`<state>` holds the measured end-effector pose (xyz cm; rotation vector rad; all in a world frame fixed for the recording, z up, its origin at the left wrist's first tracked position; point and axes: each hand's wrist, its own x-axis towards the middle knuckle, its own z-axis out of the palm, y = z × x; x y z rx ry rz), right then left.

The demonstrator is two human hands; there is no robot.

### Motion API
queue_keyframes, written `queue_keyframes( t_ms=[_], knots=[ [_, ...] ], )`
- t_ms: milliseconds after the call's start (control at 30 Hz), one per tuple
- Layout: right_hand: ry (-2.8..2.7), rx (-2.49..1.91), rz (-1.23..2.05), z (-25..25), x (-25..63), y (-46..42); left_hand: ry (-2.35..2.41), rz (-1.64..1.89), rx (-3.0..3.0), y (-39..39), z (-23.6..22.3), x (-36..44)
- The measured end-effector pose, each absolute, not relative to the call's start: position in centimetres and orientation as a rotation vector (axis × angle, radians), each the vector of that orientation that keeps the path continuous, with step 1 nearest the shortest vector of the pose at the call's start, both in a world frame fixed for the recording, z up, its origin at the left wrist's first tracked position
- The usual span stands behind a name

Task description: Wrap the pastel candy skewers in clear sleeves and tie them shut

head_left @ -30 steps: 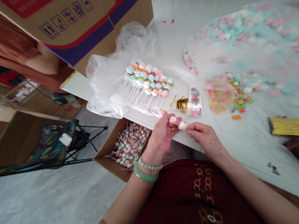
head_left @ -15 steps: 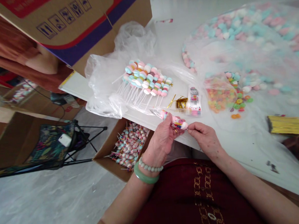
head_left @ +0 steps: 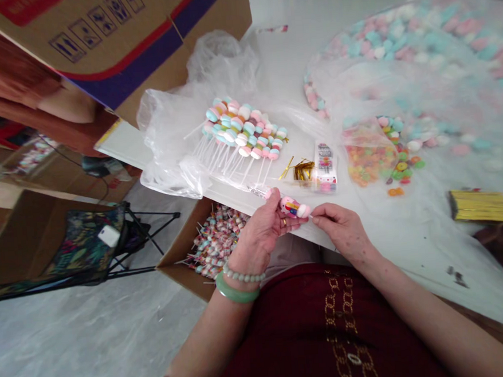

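Observation:
My left hand [head_left: 261, 231] is closed around a marshmallow skewer [head_left: 295, 206] in a clear printed wrapper, above the table's front edge. The fingers of my right hand [head_left: 344, 228] pinch the thin white stick at the skewer's right end. Beyond my hands, a pile of pink, blue and white marshmallow skewers [head_left: 245, 130] lies with sticks pointing toward me. Loose gold twist ties [head_left: 304, 171] rest beside a stack of printed plastic wrappers [head_left: 325, 163] on the table.
A large cardboard box [head_left: 151, 52] stands at the back left. Below the table edge, an open carton [head_left: 218, 242] holds many skewers. Bagged marshmallows [head_left: 417, 39], bagged gummy rings [head_left: 370, 154] and a yellow twist-tie bundle [head_left: 483, 205] lie right. A folding stool [head_left: 87, 240] and another person's arm [head_left: 67, 101] are left.
Both hands have shifted slightly left in the view, keeping hold of the skewer. More of its printed wrapper shows beside my left thumb. The pile of skewers looks unchanged.

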<state>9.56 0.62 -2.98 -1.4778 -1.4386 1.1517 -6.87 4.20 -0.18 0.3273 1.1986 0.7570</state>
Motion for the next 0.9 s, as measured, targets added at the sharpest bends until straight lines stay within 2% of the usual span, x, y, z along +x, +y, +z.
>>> queue_keyframes(
  t_ms=[133, 367, 433, 700, 800, 900],
  knots=[
    [-1.579, -1.457, 0.891, -3.2, 9.6, 0.1, 1.19, 0.817, 0.282, 4.1, -0.3, -6.6],
    [-2.14, -1.418, 0.091, -2.3, 9.7, -0.5, 1.095, 0.862, 0.195, 4.0, 0.0, -6.0],
    [-2.198, -1.402, -0.034, -2.0, 9.7, -0.6, 1.089, 0.84, 0.19, 4.0, 0.2, -6.0],
    [-2.188, -1.426, 0.007, -2.6, 9.8, -0.7, 1.12, 0.895, 0.334, 3.7, 0.3, -5.8],
    [-2.111, -1.398, 0.149, -2.7, 9.3, -0.7, 1.105, 0.953, 0.378, 3.4, 0.1, -5.2],
    [-1.871, -1.383, 0.437, -2.4, 9.0, -0.7, 1.03, 0.977, 0.355, 3.2, 0.0, -4.8]
  ],
)
